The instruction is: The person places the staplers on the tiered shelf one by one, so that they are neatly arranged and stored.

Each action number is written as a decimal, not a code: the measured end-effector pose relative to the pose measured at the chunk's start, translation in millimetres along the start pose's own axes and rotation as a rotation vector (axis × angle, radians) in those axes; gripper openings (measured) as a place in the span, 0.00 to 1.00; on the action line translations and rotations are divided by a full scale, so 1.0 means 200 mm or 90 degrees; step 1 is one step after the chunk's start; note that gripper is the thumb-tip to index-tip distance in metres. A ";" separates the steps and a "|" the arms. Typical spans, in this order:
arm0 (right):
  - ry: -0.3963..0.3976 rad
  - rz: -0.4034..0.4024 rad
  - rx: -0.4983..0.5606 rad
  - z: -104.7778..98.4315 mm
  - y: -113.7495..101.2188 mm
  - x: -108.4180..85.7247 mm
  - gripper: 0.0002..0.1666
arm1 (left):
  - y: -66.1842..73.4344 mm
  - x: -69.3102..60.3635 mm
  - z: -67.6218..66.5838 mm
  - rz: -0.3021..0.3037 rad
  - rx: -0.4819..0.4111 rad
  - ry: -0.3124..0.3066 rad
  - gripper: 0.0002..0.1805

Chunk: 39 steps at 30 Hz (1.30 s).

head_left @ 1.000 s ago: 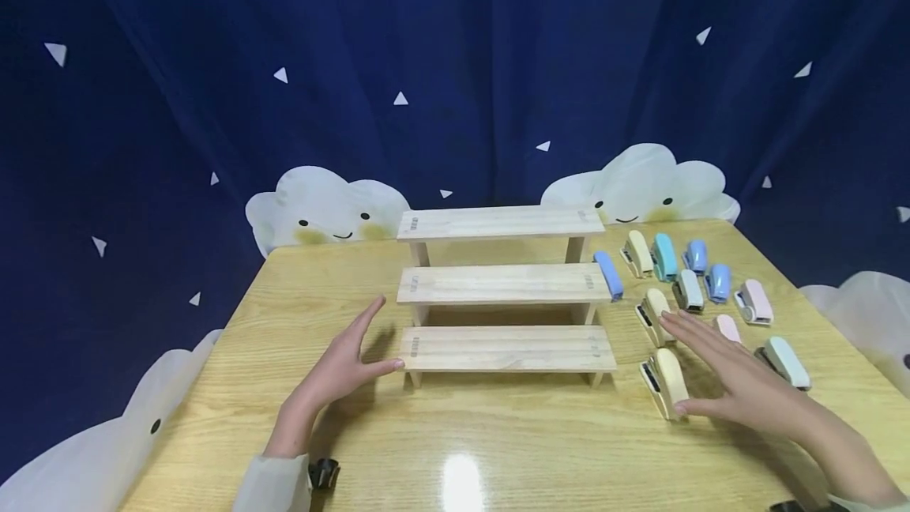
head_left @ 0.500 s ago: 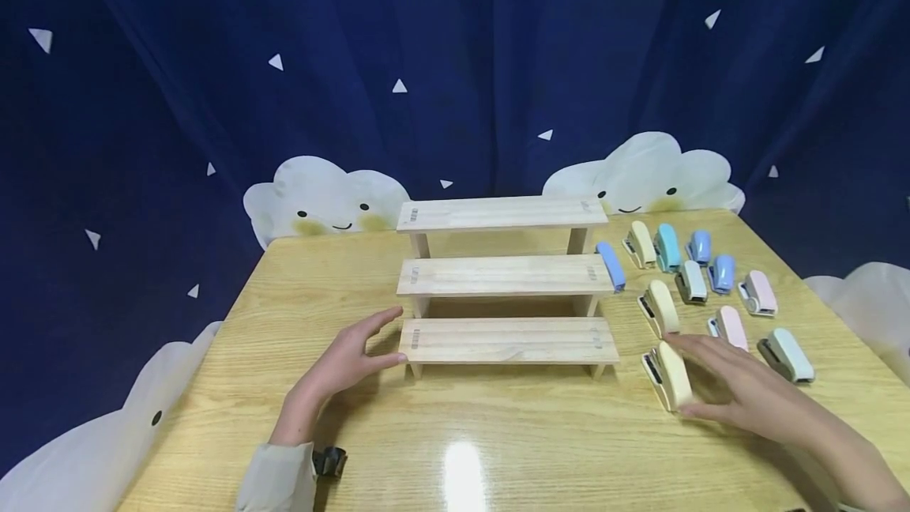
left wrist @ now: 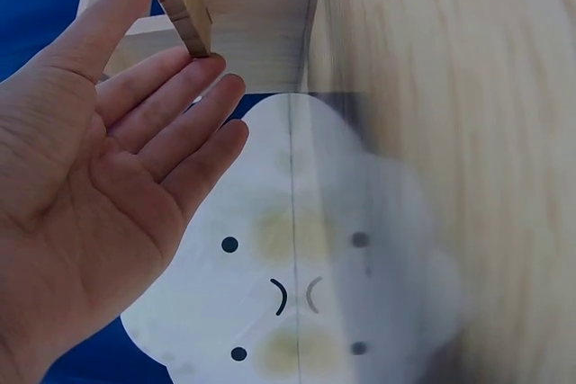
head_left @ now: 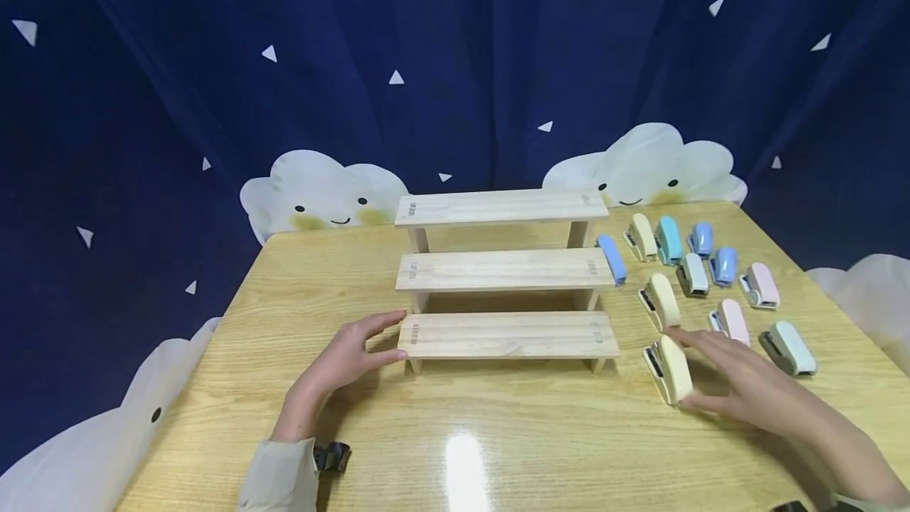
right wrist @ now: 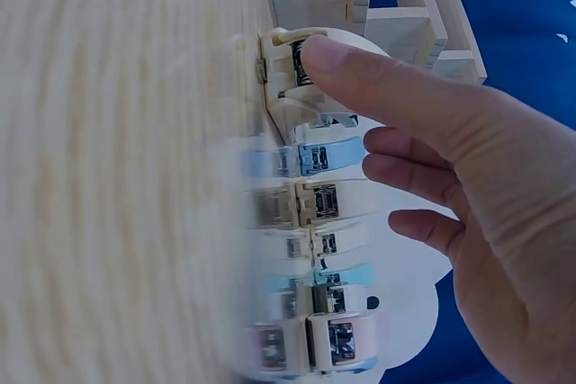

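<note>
A three-tier wooden rack (head_left: 508, 336) stands mid-table. My left hand (head_left: 341, 358) is at the left end of its lowest shelf, fingers nearly straight, with thumb and fingertips by the corners of the board end (left wrist: 187, 17). On the right, my right hand (head_left: 753, 382) pinches the nearest cream stapler (head_left: 674, 370) lengthwise, thumb at the near end and fingertips at the far end. That stapler rests on the table. In the right wrist view the thumb of my right hand (right wrist: 450, 150) lies against the stapler end (right wrist: 292, 65); the fingertips are partly hidden.
A second cream stapler (head_left: 661, 300) lies just beyond the held one. Several more in pink, blue, teal, white and cream surround it, including a pale green one (head_left: 791, 348). A blue one (head_left: 611, 259) lies beside the rack. A dark blue curtain (head_left: 441, 62) hangs behind.
My right hand has come down onto the near cream stapler, its fingers drawn closer to the thumb. My left fingers have moved in to the shelf end. The head view has shifted slightly.
</note>
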State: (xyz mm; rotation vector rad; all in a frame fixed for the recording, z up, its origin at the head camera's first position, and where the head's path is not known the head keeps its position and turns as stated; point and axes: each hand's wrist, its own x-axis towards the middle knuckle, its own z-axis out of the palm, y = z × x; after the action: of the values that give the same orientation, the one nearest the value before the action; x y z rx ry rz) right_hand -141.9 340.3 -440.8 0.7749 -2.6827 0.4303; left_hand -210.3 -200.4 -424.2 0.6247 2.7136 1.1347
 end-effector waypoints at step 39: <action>0.227 0.003 0.050 -0.08 -0.09 0.29 0.60 | -0.03 0.03 -0.01 0.020 0.020 0.024 0.36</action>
State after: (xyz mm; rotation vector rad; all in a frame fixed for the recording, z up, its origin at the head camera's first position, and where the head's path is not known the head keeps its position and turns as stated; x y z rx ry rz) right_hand -175.4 305.9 -400.5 0.6427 -2.3482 0.6148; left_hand -218.4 -203.0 -427.7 0.6593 2.7681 1.1234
